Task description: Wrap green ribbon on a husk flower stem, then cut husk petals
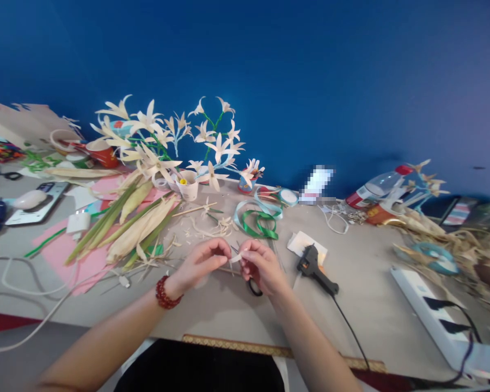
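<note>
A narrow pale strip (pixel 236 258) is held between the two hands, just above the counter (pixel 212 310), about midway along its front edge. The right hand's grip (pixel 262 267) is pinched on the strip; the left hand's grip (pixel 206 258) has thumb and forefinger drawn together at the strip's other end, though I cannot tell whether they clasp it. A red beaded bracelet (pixel 167 293) circles the left wrist. Partly hidden beneath the right hand is a black loop handle (pixel 254 287). Just beyond the hands lie pale scraps (pixel 204 227) and a curled green ribbon (pixel 261 226). To the right, a black glue gun (pixel 316 269) rests against a white pad (pixel 304 245), its cord running to the front edge. Corn husks (pixel 142 228) spread over pink paper (pixel 92 275) toward the left edge. Near the back edge, white husk flowers (pixel 218 147) rise above a paper cup (pixel 187 188), while a white power strip (pixel 422 316) lies toward the front right corner
</note>
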Tool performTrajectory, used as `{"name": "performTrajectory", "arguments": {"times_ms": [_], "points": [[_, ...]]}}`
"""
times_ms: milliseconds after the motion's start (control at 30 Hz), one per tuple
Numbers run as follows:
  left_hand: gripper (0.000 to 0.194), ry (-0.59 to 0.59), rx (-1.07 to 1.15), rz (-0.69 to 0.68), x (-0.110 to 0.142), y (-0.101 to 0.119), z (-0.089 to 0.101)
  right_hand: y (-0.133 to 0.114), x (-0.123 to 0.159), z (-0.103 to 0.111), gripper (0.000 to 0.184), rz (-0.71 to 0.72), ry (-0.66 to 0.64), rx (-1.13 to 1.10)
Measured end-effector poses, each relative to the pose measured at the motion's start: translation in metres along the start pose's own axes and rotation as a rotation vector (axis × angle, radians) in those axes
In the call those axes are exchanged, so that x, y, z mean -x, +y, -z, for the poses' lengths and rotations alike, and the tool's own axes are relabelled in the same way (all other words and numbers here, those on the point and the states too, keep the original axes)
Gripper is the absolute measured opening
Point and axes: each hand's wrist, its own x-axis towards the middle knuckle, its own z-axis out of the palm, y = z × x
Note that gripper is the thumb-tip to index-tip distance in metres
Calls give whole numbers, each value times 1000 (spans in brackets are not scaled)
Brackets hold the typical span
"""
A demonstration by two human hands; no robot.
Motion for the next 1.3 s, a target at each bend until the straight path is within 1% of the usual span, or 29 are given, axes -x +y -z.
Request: {"name": "performTrajectory", "arguments": {"times_ms": [133,233,300,433,600,733,833,900,967,1067,1133,1267,1300], "points": [[12,2,-52,-36,1,-1,-2,2,1,-1,17,-14,-29,67],[14,0,-87,-44,1,-3,-2,4,2,-1,18,-19,-103,121],[15,-2,-128,-47,1,-3,-1,5,2,-1,19,2,-139,157],[16,-22,-187,-48,1,-2,0,7,2,-1,17,41,-129,187],[18,-42,-102,-10,1,1,0,4,2,5,15,-27,-96,164],[16,-19,26,37,2,3,1,-8,0,16,12,-15,-55,28],[15,-15,62,54,1,3,1,-13,0,17,11,-48,-108,0],[15,-34,43,48,1,3,1,-10,1,12,14,-82,-161,64],[16,-64,3,45,1,2,2,-4,2,6,15,-75,-183,138],[17,-98,-41,48,1,1,2,3,2,2,16,-31,-163,201],[18,-106,-25,49,1,1,2,1,1,6,16,-31,-131,197],[18,-76,58,70,1,3,2,-10,-2,17,13,-13,-29,60],[18,-59,76,74,1,3,1,-12,-2,18,12,-12,-25,28]]}}
